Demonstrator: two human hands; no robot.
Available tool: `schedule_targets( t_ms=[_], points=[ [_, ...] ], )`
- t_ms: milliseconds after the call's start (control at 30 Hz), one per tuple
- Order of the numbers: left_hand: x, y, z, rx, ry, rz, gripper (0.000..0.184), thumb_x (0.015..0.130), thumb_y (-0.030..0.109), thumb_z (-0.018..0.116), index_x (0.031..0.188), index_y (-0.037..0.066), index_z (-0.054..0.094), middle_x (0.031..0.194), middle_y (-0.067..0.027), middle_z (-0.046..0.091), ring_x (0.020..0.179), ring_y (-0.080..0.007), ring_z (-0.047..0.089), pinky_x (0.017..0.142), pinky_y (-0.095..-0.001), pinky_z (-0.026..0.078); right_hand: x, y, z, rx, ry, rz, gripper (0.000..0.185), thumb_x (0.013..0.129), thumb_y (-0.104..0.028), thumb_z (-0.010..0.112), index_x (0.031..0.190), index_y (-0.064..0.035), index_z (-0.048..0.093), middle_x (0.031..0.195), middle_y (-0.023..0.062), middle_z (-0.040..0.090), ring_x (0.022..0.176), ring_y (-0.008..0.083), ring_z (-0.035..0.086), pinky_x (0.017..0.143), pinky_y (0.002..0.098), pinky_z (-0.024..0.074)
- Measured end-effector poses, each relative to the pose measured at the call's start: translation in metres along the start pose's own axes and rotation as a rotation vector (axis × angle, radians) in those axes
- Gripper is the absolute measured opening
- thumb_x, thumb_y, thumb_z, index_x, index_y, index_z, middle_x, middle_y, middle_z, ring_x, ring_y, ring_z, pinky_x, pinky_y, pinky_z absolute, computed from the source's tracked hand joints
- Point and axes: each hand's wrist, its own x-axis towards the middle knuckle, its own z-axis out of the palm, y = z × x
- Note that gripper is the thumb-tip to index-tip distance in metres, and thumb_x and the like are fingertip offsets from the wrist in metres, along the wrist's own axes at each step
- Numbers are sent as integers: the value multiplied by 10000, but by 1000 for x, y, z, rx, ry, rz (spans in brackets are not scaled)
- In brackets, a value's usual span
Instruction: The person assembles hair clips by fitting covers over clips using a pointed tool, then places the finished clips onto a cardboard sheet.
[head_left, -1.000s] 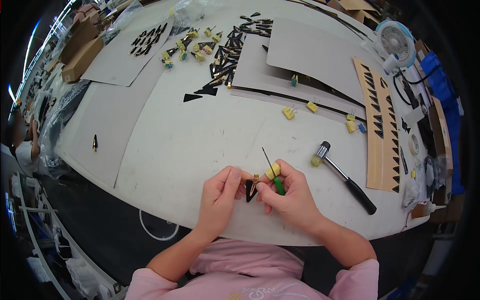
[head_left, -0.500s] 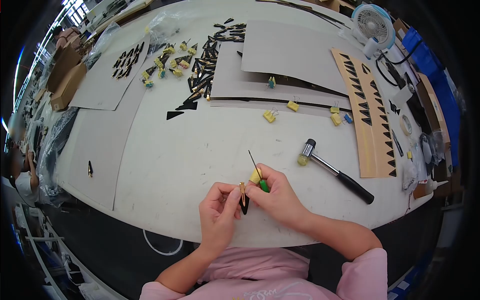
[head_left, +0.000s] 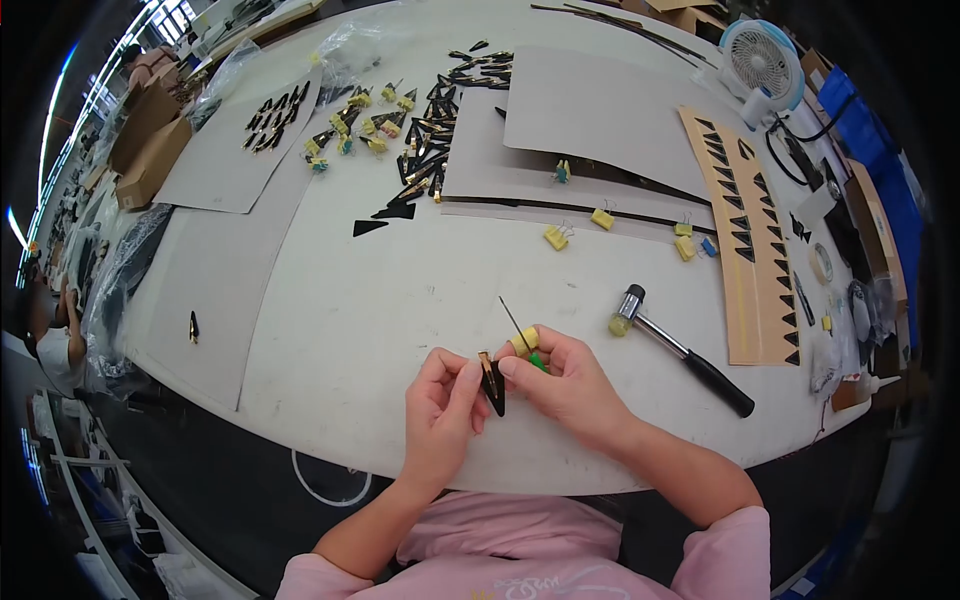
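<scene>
From my distant seat I had the left hand (head_left: 440,405) pinched on a black clip (head_left: 496,385), its thumb and fingers parted only by the clip's thickness. The clip was between the two hands, over the near part of the white table (head_left: 350,310), with its gold-coloured metal toward the top and its black tip pointing down toward the pink shirt (head_left: 520,530).

The right hand (head_left: 565,385) had its thumb at the clip's right side; I couldn't tell how firmly it pressed there. That hand's curled fingers had hold of a green-handled pick (head_left: 539,361), its thin shaft slanting up and leftward (a yellow wrap (head_left: 524,341) showed on the forefinger).

To the right I saw a mallet (head_left: 690,357) lying on the table, black handle toward me, and past it a brown strip (head_left: 750,310) bearing black triangles (head_left: 741,238). Beyond the hands, a yellow binder clip (head_left: 556,237) lay near the grey boards (head_left: 605,110), with a pile of black pieces (head_left: 430,145) to their left.
</scene>
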Motion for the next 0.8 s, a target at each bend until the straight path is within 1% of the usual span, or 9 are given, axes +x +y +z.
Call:
schedule_targets(
  t_ms=[67, 167, 300, 367, 400, 467, 600, 700, 800],
  points=[
    [4, -3, 0, -123, 77, 42, 161, 1028, 168, 498, 924, 46, 514, 726, -27, 582, 611, -75, 545, 573, -225, 467, -3, -4, 2, -230, 19, -88, 217, 894, -173, 699, 965, -16, 568, 852, 14, 613, 795, 51, 543, 699, 215, 442],
    [4, -4, -2, -236, 47, 35, 160, 1033, 172, 486, 973, 31, 533, 786, -40, 606, 668, -92, 581, 627, -234, 499, -3, 3, 13, -79, -9, -121, 241, 878, -163, 713, 983, -13, 557, 840, 15, 608, 773, 47, 531, 671, 208, 428],
    [8, 8, -14, -333, 93, 15, 133, 1017, 138, 518, 1049, 13, 548, 873, -50, 629, 726, -100, 599, 682, -233, 512, 5, -10, 6, -208, -30, -58, 214, 871, -134, 713, 965, -6, 571, 825, 6, 609, 753, 42, 530, 657, 199, 429],
    [12, 5, -26, -162, -57, 54, 140, 988, 110, 572, 1083, 7, 564, 952, -60, 644, 788, -104, 620, 714, -239, 517, 8, -12, 7, -379, -26, 12, 170, 871, -110, 703, 961, 1, 612, 825, -6, 620, 728, 35, 524, 641, 193, 424],
    [13, 5, -33, -148, 8, 88, 140, 988, 110, 572, 1083, 7, 564, 952, -60, 644, 788, -104, 620, 714, -239, 517, 12, -10, 8, -343, -28, 0, 158, 874, -98, 699, 976, 2, 633, 842, -4, 636, 734, 36, 537, 653, 194, 435],
    [14, 5, -45, -52, -108, -16, 136, 959, 91, 619, 1064, 12, 582, 945, -52, 649, 836, -101, 636, 734, -239, 516, 22, -12, 13, -315, -76, -20, 152, 876, -87, 694, 992, 4, 655, 860, -2, 653, 739, 36, 550, 665, 195, 446],
    [19, 7, -65, 130, -117, 27, 118, 960, 90, 615, 1052, 19, 599, 926, -39, 652, 870, -93, 640, 739, -235, 514, 42, -13, 24, -180, -77, 70, 173, 892, -62, 680, 1049, 7, 665, 907, 28, 685, 795, 56, 604, 728, 204, 487],
    [28, 13, -86, 212, -12, 60, 120, 955, 81, 616, 1053, 15, 599, 897, -27, 652, 834, -86, 637, 731, -224, 507, 60, -13, 46, -86, -77, 0, 201, 899, -56, 668, 1084, 17, 643, 906, 18, 669, 759, 48, 577, 698, 192, 462],
    [43, 18, -150, 33, 389, 201, 133, 949, 83, 620, 1055, 6, 603, 897, -31, 654, 773, -79, 616, 722, -218, 499, 77, -4, 53, -285, -68, -210, 205, 907, -41, 641, 1103, 21, 633, 854, -13, 631, 657, 25, 490, 609, 179, 393]
  ],
)
